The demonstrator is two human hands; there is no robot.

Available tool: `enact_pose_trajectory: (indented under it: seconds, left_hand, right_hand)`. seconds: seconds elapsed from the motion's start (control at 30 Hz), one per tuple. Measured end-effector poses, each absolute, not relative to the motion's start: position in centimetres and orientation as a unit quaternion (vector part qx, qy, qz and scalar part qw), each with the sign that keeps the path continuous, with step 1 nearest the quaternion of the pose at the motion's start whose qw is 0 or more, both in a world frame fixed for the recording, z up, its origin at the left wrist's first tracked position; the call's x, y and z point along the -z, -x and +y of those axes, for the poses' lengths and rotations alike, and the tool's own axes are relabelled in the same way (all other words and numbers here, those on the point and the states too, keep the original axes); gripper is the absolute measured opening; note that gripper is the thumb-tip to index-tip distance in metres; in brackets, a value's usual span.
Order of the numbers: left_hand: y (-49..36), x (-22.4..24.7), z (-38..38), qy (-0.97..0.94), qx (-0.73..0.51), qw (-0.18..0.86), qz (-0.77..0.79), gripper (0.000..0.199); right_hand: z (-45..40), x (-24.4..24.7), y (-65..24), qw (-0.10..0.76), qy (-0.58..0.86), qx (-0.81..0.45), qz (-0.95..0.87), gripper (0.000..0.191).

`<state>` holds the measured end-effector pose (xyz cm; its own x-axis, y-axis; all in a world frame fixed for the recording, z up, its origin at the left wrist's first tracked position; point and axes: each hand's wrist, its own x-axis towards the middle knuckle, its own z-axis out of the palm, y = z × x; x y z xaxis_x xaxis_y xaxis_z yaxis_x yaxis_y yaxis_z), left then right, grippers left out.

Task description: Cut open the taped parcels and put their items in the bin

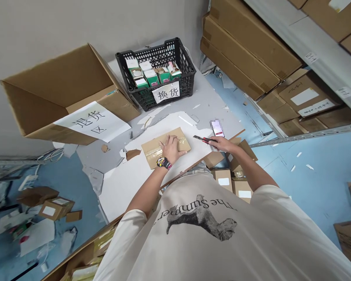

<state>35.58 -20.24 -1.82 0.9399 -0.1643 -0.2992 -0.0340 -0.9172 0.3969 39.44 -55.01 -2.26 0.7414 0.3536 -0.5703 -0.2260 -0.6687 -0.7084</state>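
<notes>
Flat taped cardboard parcel, light and stiff, best gripped by its edges, on the tabletop: left hand, fingers released, rests atop it; right hand, fingers clenched on a utility knife, just beside it.

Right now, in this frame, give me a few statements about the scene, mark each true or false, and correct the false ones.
1. The left hand rests on a taped cardboard parcel. True.
2. The right hand holds a smartphone. False: it holds a box cutter; the smartphone lies beyond it.
3. The black plastic crate holds small green-and-white boxes. True.
4. The watch is on the right wrist. False: it is on the left wrist.
</notes>
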Motion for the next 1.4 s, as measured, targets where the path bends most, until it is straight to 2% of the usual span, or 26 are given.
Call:
enact_pose_trajectory:
  seconds: [0.1, 0.3, 0.47, 0.57, 0.77, 1.0, 1.17, 1.4]
  left_hand:
    - [-35.6, 2.1, -19.4, -0.967, 0.158, 0.190, -0.064, 0.073]
    - [-35.4, 2.6, -17.7, -0.966, 0.135, 0.204, -0.086, 0.062]
    - [-36.8, 3.2, -18.1, -0.974, 0.094, 0.208, 0.009, 0.080]
    - [-37.7, 3.6, -18.5, -0.974, 0.099, 0.197, 0.053, 0.087]
    - [-37.3, 3.4, -19.3, -0.973, 0.099, 0.195, 0.076, 0.090]
    - [-36.3, 3.2, -19.2, -0.977, 0.084, 0.189, 0.048, 0.079]
    - [-36.2, 3.6, -19.3, -0.977, 0.080, 0.193, 0.028, 0.081]
    - [-36.3, 3.4, -19.5, -0.978, 0.089, 0.186, 0.023, 0.081]
  right_hand:
    - [-54.3, 2.1, -39.0, 0.397, 0.879, -0.261, -0.046, 0.061]
    - [-50.9, 1.6, -38.4, 0.420, 0.883, -0.174, -0.114, 0.062]
    - [-49.1, 1.9, -38.4, 0.407, 0.888, -0.178, -0.120, 0.059]
    - [-49.0, 2.4, -38.3, 0.369, 0.902, -0.185, -0.124, 0.055]
    - [-50.3, 2.0, -37.6, 0.295, 0.926, -0.181, -0.152, 0.052]
    - [-50.9, 0.7, -37.2, 0.194, 0.944, -0.176, -0.199, 0.054]
    - [-50.0, 0.9, -37.5, 0.115, 0.952, -0.174, -0.225, 0.056]
    - [-48.0, 2.0, -37.7, 0.058, 0.957, -0.158, -0.234, 0.061]
